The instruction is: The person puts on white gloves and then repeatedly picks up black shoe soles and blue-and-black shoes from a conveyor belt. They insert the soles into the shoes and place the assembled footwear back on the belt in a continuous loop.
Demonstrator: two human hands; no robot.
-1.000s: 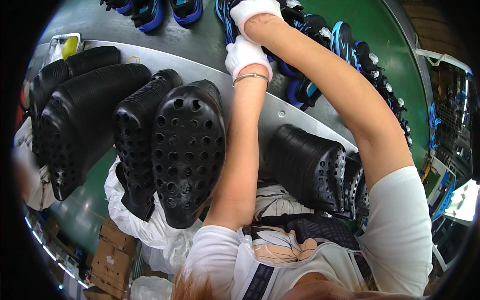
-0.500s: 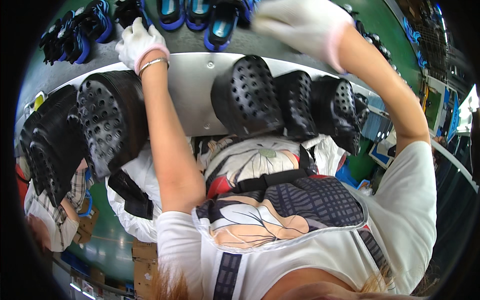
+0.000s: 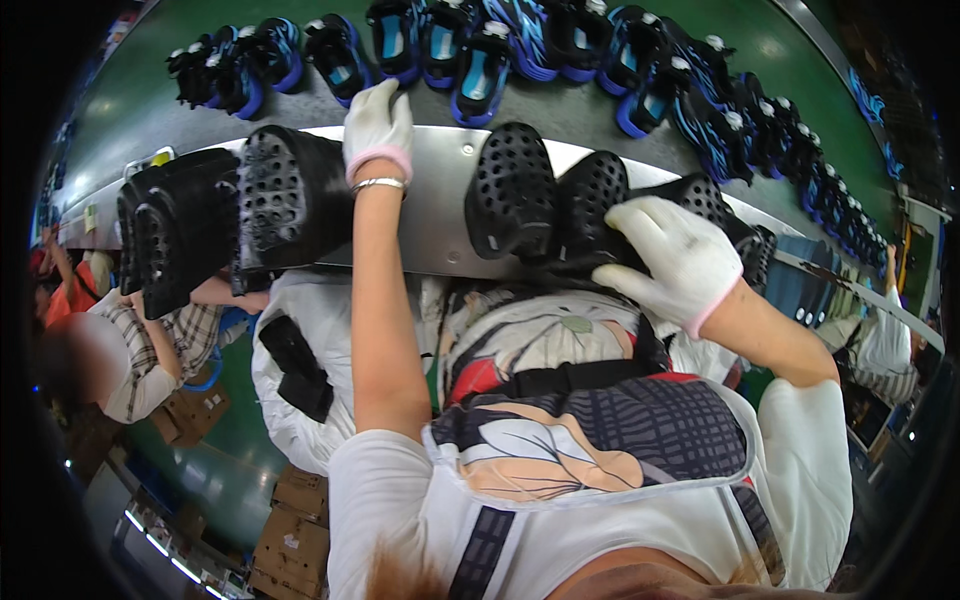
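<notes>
A left hand [image 3: 380,125] in a white glove reaches to the near side of the line of black and blue shoes [image 3: 480,85] across the top of the frame. Its fingertips are just beside one shoe [image 3: 340,60], upper left of centre; from here I can't tell whether they touch or grip it. The right hand [image 3: 675,260], gloved too, is right of centre, thumb and fingers spread apart, the fingertips over a cluster of black perforated forms [image 3: 510,195] along the metal edge of the counter [image 3: 430,225]. Whether it presses on one I can't make out. More forms [image 3: 300,190] sit left of the left wrist.

I'd call the step in hand a two-sided reach, one arm out to the shoes, the other at the forms. Taking hold on the right would call for closing thumb and fingers round a single form, with care, since its neighbours crowd close. On the left, a sure grasp would need the fingers squared to one shoe without nudging the next
</notes>
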